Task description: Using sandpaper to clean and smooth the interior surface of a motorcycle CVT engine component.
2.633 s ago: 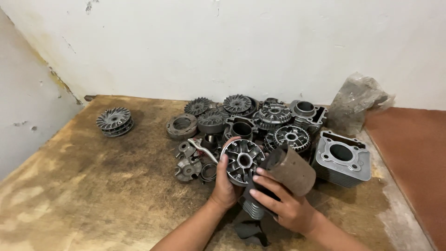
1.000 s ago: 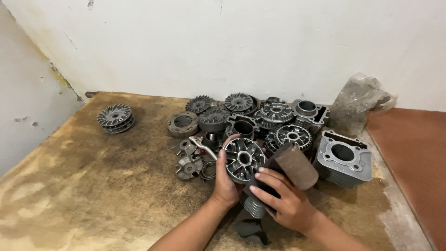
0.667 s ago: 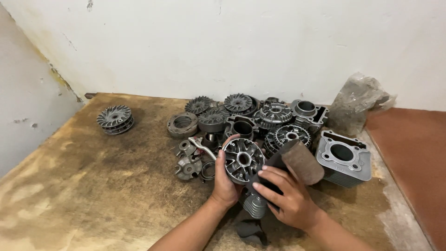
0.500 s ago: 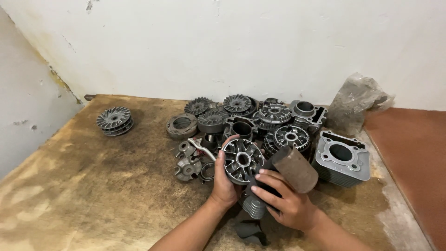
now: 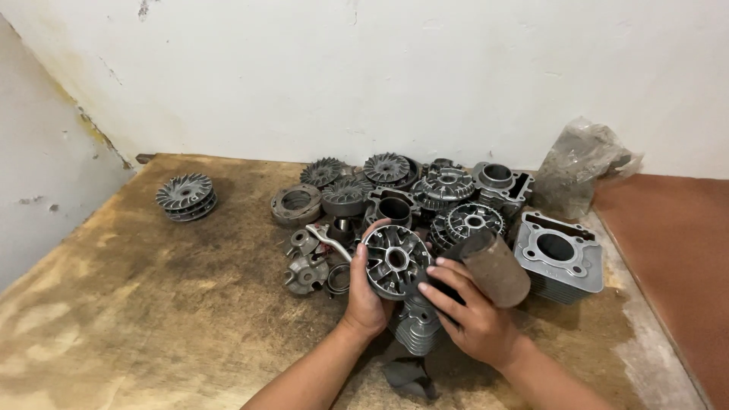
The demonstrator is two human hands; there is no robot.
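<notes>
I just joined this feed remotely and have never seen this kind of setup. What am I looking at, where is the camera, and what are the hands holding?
There is no machine here: a person works with two bare hands, and the single camera sits on their head, looking down. The left hand grips a round metal disc with spokes, held upright. The right hand holds a rusty brown cylinder. Under both hands stands a ribbed metal part. They work over a worn wooden table set against a white wall. Behind the hands lies a pile of grey engine parts, with a square finned block to the right, a crumpled plastic bag behind it, and one finned wheel apart on the left.
</notes>
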